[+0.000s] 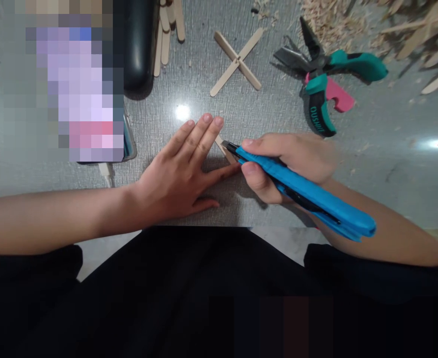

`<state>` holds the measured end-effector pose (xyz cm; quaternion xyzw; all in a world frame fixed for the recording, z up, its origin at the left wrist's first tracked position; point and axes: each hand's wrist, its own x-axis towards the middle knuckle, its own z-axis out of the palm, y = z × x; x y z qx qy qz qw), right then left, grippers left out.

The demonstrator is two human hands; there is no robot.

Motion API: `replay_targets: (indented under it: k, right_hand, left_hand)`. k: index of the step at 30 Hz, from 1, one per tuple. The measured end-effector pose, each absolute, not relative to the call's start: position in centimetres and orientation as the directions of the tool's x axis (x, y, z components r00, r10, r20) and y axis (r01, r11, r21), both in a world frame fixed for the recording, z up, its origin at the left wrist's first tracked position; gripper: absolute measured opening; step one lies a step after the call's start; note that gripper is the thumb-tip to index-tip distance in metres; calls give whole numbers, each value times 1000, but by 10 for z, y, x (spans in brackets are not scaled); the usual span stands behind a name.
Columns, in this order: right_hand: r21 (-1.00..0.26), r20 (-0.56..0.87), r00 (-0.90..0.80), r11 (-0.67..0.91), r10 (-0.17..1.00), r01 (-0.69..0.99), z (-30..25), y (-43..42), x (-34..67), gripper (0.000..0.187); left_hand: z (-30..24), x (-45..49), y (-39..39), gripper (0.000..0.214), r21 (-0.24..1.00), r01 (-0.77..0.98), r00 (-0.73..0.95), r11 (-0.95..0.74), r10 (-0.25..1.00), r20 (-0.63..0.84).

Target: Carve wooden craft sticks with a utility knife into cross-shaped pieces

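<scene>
My left hand (181,169) lies flat on the table with its fingers spread, pressing on a wooden craft stick (226,151). Part of that stick is hidden under the fingers. In my right hand (289,159) is a blue utility knife (311,191), gripped between thumb and fingers. Its blade points up and left, at the stick between my left fingers. Beyond the hands, two craft sticks are joined as a cross (238,59).
Green-and-black cutting pliers (317,64) lie spread at upper right, over a pink piece (340,94). Wood shavings (326,20) and more sticks (435,44) are behind. At left are a black case (138,44), loose sticks (162,40) and a phone (130,136) with a white cable plug (106,170).
</scene>
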<state>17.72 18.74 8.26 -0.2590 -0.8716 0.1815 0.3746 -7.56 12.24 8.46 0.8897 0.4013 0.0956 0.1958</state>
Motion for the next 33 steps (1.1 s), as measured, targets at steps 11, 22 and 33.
replay_targets:
  k: [11,22,33]
  right_hand:
    - [-406,453,-700,826,553,390,108,190,162,21]
    - [-522,519,-580,770,628,366,89,190,171,14]
    - [-497,539,-610,804,581,327,85,193,176,14]
  left_hand:
    - [85,-70,119,81,439,688,627,-578,778,41]
    - [107,-66,94,32,62,624,695,-779,589,411]
    - [107,-72,112,29,-36,657,685,-753,577,445]
